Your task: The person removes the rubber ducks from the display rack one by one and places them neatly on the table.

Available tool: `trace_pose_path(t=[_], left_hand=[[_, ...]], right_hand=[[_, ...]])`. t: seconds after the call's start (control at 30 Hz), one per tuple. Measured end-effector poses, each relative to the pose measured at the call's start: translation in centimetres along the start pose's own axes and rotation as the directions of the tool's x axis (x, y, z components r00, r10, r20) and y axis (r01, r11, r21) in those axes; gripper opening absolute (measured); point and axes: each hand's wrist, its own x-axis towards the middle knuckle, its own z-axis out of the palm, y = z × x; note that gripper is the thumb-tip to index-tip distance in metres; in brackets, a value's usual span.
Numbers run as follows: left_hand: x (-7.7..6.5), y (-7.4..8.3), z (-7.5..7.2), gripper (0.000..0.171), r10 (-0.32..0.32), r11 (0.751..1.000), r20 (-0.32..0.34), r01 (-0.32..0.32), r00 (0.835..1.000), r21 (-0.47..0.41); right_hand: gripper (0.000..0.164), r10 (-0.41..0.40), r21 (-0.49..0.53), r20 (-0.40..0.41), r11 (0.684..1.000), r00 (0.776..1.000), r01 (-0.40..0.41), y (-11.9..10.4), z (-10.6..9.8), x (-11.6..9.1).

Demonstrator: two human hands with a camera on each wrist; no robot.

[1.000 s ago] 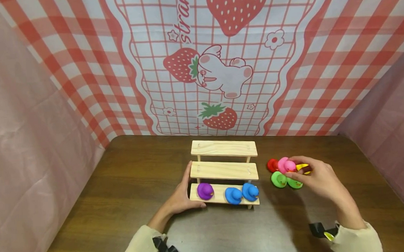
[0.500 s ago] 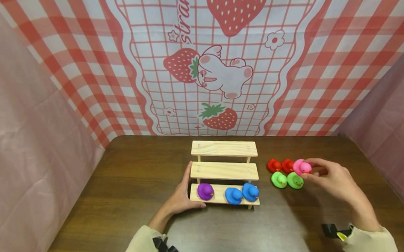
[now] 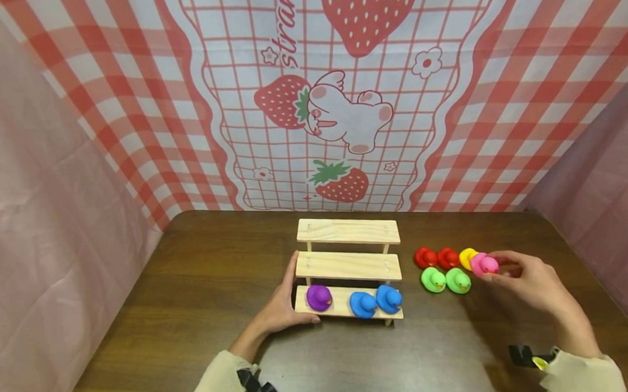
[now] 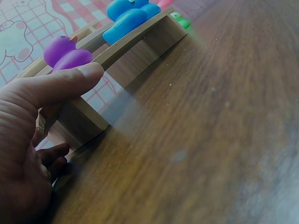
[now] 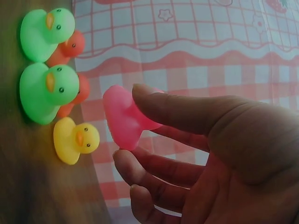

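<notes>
My left hand grips the left end of a three-tier wooden shelf stand, its thumb along the front edge of the lowest board in the left wrist view. A purple rubber duck sits on that board near the thumb. Two blue rubber ducks stand at its right end. Off to the right, my right hand pinches a pink rubber duck between thumb and fingers. In the right wrist view the pink duck is held up off the table, apart from the yellow rubber duck.
Right of the stand, two red ducks and the yellow duck form a back row, with two green ducks in front. A checked strawberry cloth hangs behind the brown wooden table. Pink curtains flank it.
The right hand has carried the pink duck rightward, from over the red ducks to beside the yellow one, uncovering the red and yellow ducks. My left hand and the stand have stayed put.
</notes>
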Motion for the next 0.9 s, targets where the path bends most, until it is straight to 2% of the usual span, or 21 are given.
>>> trace_pose_path(t=[0.23, 0.5, 0.9], left_hand=[[-0.1, 0.0, 0.0, 0.145, -0.018, 1.0, 0.007, 0.018, 1.0, -0.005], [-0.1, 0.0, 0.0, 0.145, -0.01, 1.0, 0.007, 0.01, 1.0, -0.001], [-0.1, -0.1, 0.0, 0.146, -0.006, 1.0, 0.0, 0.006, 1.0, -0.03]], right_hand=[[0.052, 0.047, 0.003, 0.087, 0.999, 0.995, -0.047, 1.0, -0.1, 0.0], [0.051, 0.067, 0.009, 0.158, 0.998, 0.985, -0.07, 1.9, -0.1, 0.3], [0.054, 0.076, 0.032, 0.23, 0.996, 0.97, -0.086, 3.0, 0.6, 0.6]])
